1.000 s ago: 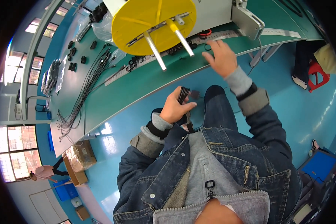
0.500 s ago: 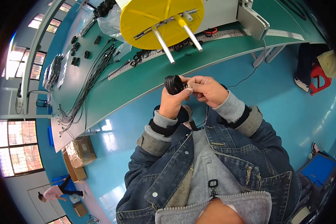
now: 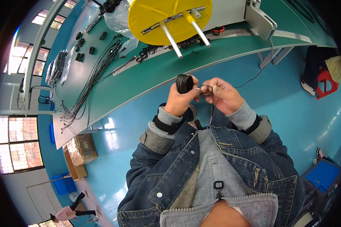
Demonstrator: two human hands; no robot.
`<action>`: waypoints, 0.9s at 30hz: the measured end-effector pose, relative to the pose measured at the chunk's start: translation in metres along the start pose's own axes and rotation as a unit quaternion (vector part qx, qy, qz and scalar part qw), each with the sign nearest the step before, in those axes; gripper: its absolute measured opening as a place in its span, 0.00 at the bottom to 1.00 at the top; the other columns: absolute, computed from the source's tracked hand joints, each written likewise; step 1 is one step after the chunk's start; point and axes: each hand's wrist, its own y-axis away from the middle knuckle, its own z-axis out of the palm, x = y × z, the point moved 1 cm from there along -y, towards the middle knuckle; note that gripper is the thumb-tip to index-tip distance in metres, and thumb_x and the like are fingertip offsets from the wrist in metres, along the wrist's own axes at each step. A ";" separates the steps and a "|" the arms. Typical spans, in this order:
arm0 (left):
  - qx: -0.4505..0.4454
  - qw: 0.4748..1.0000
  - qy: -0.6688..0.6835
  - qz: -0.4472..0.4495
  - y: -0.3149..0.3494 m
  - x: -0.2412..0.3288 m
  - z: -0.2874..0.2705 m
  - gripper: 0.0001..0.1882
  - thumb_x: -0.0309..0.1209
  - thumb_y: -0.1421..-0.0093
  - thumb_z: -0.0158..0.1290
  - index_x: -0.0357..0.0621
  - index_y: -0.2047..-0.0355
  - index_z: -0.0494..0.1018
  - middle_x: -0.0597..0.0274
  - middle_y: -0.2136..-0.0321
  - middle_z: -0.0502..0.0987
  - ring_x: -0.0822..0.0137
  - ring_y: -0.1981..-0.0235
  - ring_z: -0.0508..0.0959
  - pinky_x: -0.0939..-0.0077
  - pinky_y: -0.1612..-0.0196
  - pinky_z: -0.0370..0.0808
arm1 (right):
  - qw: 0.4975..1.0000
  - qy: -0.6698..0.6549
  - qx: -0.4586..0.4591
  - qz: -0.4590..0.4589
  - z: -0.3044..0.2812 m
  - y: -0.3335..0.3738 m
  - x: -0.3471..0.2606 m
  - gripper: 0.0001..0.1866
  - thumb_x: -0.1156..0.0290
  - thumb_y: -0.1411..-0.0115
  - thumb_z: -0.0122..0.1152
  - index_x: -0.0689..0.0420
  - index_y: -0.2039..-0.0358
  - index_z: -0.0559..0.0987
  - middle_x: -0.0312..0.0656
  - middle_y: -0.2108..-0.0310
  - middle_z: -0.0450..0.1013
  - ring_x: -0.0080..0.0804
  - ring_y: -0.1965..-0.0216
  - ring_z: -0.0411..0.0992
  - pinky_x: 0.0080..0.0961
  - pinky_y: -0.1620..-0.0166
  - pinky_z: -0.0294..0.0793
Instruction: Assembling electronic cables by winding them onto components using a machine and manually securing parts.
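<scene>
In front of my body, above the gap beside the table, my left hand (image 3: 178,102) is closed round a coiled bundle of black cable (image 3: 184,84). My right hand (image 3: 226,96) sits just to its right, thumb and fingers pinched on a thin black strand (image 3: 205,86). That strand spans the small gap between the hands and loops near my left thumb; whether it is a tie or the cable's own end I cannot tell. Beyond the hands, a yellow disc (image 3: 155,28) of a winding machine carries two metal rods (image 3: 171,41).
A green-topped table (image 3: 136,87) runs across, with a long steel ruler (image 3: 254,32), small black ties (image 3: 144,55) and loose dark cables (image 3: 98,72). Cardboard boxes (image 3: 81,151) stand at lower left. A person sits near a red stool (image 3: 324,85); another walks far off.
My right hand has drawn away to the right from the coil, and the thin strand now shows between the hands. Both hands and the coil have shifted slightly right in view.
</scene>
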 end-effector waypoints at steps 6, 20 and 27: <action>0.007 1.000 -0.029 -0.009 0.002 -0.005 0.000 0.11 0.20 0.50 0.54 0.36 0.65 0.67 0.66 0.78 0.70 0.75 0.79 0.71 0.80 0.76 0.69 | 0.983 0.091 0.010 0.157 -0.006 0.004 0.000 0.12 0.68 0.39 0.47 0.60 0.57 0.70 0.36 0.74 0.71 0.22 0.78 0.68 0.16 0.74 0.70; -0.005 0.877 -0.477 0.055 0.004 0.005 0.021 0.26 0.29 0.59 0.62 0.35 0.59 0.65 0.45 0.68 0.74 0.46 0.67 0.75 0.66 0.66 0.72 | 0.620 0.776 -0.069 -0.092 0.043 -0.023 -0.055 0.39 0.69 0.68 0.73 0.60 0.54 0.63 0.47 0.69 0.70 0.45 0.69 0.70 0.33 0.66 0.70; 0.072 0.817 -0.511 0.258 0.009 -0.003 0.013 0.43 0.26 0.63 0.62 0.32 0.47 0.53 0.44 0.65 0.71 0.49 0.67 0.74 0.65 0.65 0.72 | 0.707 0.704 -0.046 -0.043 0.028 -0.029 -0.032 0.45 0.70 0.72 0.74 0.61 0.52 0.58 0.51 0.66 0.69 0.50 0.64 0.69 0.35 0.63 0.70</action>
